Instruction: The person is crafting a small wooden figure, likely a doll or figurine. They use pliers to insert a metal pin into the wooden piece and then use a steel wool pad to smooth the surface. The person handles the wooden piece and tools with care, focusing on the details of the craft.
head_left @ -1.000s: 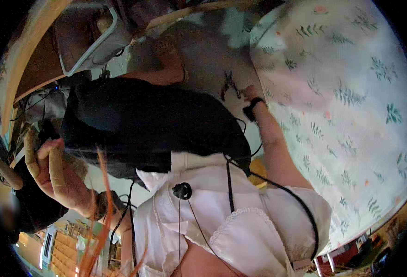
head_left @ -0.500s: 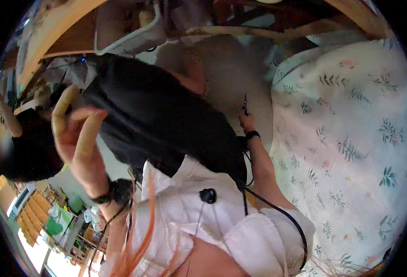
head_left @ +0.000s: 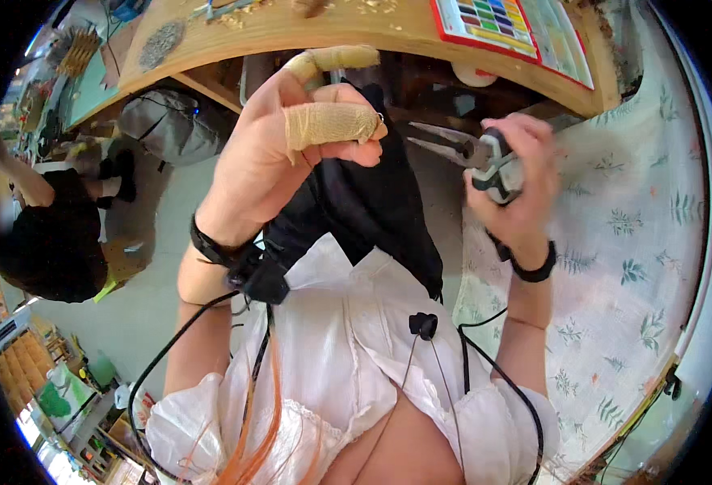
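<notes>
Pliers (head_left: 467,153): needle-nose, black-and-grey handles, clamped in your right hand (head_left: 511,179); the jaws stand slightly apart and point left, toward your left hand (head_left: 279,153).

Left hand: raised, fingers curled loosely with thumb tip meeting a bandaged finger; two fingers wear tan bandage (head_left: 328,123). Whether anything is pinched there, cannot tell. It sits just left of the plier tips, not touching them.

Wristbands: black, one on each wrist.

Surroundings: wooden table (head_left: 356,28) edge above both hands, paint box (head_left: 505,20) on it; leaf-print cloth (head_left: 631,242) at your right; black garment (head_left: 364,202) below the hands.
</notes>
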